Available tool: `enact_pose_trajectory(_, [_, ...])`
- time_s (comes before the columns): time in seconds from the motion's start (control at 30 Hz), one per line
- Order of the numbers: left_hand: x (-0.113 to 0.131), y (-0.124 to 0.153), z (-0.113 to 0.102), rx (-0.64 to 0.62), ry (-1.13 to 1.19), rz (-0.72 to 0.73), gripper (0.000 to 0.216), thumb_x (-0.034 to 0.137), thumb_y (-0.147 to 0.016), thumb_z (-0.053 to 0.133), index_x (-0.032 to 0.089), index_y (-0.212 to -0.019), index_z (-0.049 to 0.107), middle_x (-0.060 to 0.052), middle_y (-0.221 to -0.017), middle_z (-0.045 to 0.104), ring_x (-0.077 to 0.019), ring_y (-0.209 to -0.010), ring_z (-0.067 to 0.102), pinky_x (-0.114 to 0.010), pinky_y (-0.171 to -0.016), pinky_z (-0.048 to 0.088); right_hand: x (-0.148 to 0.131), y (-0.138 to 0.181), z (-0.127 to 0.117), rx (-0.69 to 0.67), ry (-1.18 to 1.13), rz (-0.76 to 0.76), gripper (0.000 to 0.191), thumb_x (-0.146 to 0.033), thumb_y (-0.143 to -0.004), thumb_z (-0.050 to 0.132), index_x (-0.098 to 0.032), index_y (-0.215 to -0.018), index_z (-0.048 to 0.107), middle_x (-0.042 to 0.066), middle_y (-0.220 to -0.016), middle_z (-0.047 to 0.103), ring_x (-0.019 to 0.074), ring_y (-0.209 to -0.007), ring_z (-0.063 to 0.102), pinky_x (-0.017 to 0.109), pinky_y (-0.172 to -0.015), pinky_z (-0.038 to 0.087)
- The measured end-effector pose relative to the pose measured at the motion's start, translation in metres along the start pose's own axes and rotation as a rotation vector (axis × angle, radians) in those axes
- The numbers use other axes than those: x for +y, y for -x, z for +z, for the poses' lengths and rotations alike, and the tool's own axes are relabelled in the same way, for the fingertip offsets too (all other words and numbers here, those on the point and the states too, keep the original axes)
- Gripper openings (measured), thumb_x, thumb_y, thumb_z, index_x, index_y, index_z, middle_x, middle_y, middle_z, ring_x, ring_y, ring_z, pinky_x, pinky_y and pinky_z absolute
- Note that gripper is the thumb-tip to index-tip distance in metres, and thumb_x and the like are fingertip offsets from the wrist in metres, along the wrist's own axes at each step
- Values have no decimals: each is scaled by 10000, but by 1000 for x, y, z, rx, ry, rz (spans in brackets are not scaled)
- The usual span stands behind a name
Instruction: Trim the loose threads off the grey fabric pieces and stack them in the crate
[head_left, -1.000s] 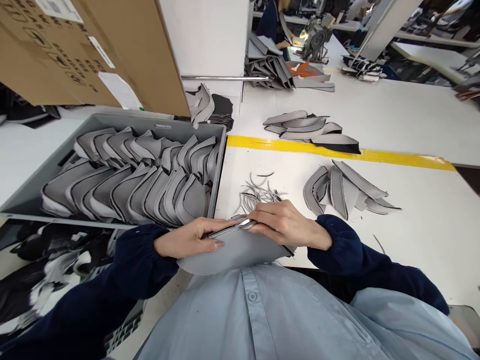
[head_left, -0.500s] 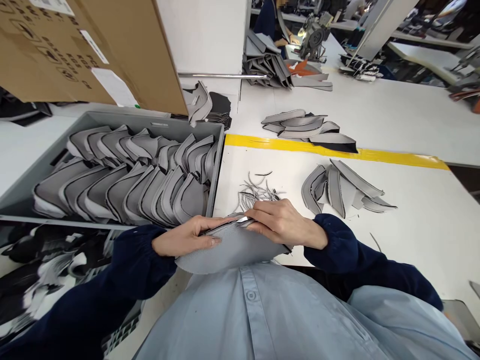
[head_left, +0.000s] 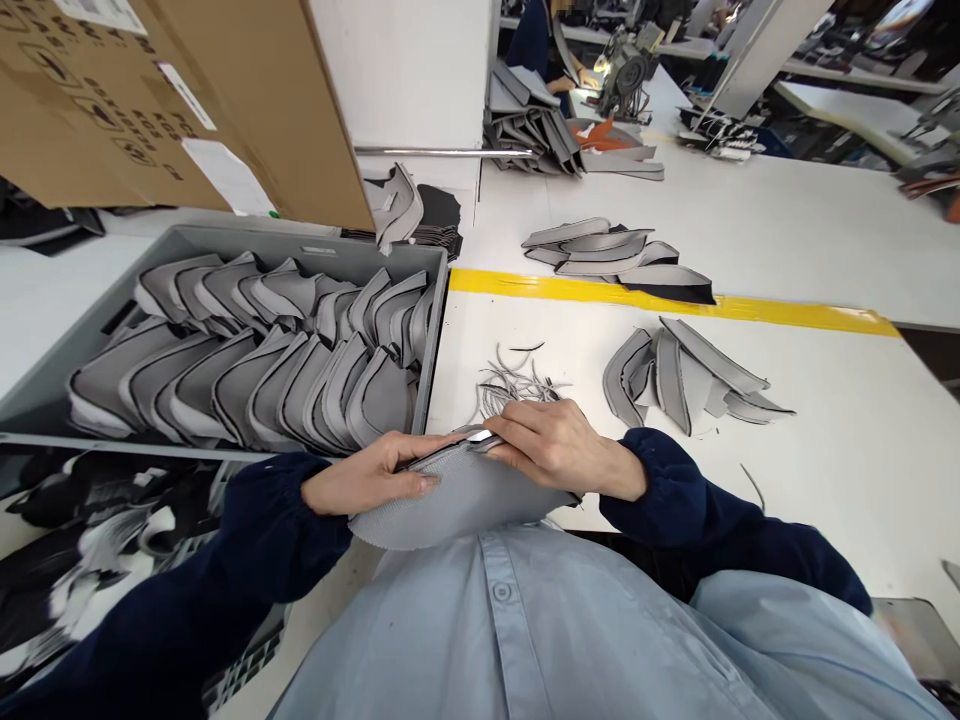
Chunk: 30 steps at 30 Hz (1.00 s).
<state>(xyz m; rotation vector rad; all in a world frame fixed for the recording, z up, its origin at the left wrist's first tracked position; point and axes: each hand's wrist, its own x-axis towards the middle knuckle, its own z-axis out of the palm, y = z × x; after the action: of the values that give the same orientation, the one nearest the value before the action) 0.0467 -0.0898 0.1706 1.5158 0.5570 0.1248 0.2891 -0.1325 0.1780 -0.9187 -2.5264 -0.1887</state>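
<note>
"What fills that grey plastic crate on the left?"

"Curved grey padded pieces, standing in two rows, their bent edges lined in black. A brown cardboard box looms over its far side."

"And next along, what is being held?"

"A grey fabric piece, right of the crate at the table's near edge, just in front of the pale blue shirt. It has a mesh-like weave at its left end and a rounded lower edge."

"What lies about it?"

"Thin curly trimmings in a loose heap, just beyond. Farther right, curved offcuts on the smooth white tabletop, this side of a glossy yellow tape."

"And the grip?"

"The left hand pinches the top edge, thumb flat on the near face, fingers stretched along it. The right hand bends at the knuckles, fingers pressed together on a small shiny sliver at that same edge. They cover the rest of it, so I can't tell what it is."
</note>
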Motion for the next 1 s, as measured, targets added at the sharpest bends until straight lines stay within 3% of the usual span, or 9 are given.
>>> enact_pose_trajectory(0.13, [0, 1, 1, 3, 19, -15, 572, 362, -824, 565, 189, -1354, 434, -52, -1280, 561, -224, -1162, 489, -305, -964, 385, -1, 0, 1, 12, 10, -13, 285, -305, -961, 373, -116, -915, 581, 24, -711, 577, 121, -602, 526, 261, -474, 316])
enact_pose_trajectory(0.33, [-3, -2, 3, -22, 13, -40, 581, 385, -818, 566, 138, -1333, 462, -36, -956, 657, -188, -902, 566, -270, -800, 447, -2, -3, 7, 20, -18, -58, 294, -322, -963, 366, -107, -991, 564, 31, -739, 592, 124, -611, 546, 258, -492, 351])
enact_pose_trajectory(0.6, [0, -4, 4, -21, -22, -52, 588, 333, -789, 589, 157, -1335, 459, -29, -1036, 642, -179, -939, 545, -264, -832, 435, 2, -4, 7, 15, -60, -105, 290, -309, -966, 367, -102, -976, 570, 16, -700, 577, 107, -587, 540, 243, -491, 353])
enact_pose_trajectory(0.73, [7, -7, 6, -64, 9, -34, 511, 272, -742, 626, 136, -1231, 565, -12, -897, 645, -132, -743, 541, -194, -670, 444, 2, -8, 5, -44, -44, -132, 336, -347, -974, 333, -107, -991, 569, 21, -706, 565, 111, -607, 537, 248, -492, 333])
enact_pose_trajectory(0.8, [11, -8, 7, -96, 50, -35, 449, 228, -708, 634, 128, -1146, 621, -2, -833, 633, -116, -684, 516, -173, -611, 424, 2, -10, 5, -68, -56, -168, 352, -358, -976, 325, -106, -980, 571, 24, -713, 565, 113, -623, 538, 250, -495, 328])
enact_pose_trajectory(1.0, [14, -8, 10, -85, 352, -128, 484, 114, -540, 609, 153, -1018, 669, 27, -835, 635, -130, -737, 513, -178, -630, 401, 3, -13, 5, -40, -95, -203, 321, -318, -972, 357, -91, -954, 585, 18, -698, 561, 110, -625, 524, 255, -486, 314])
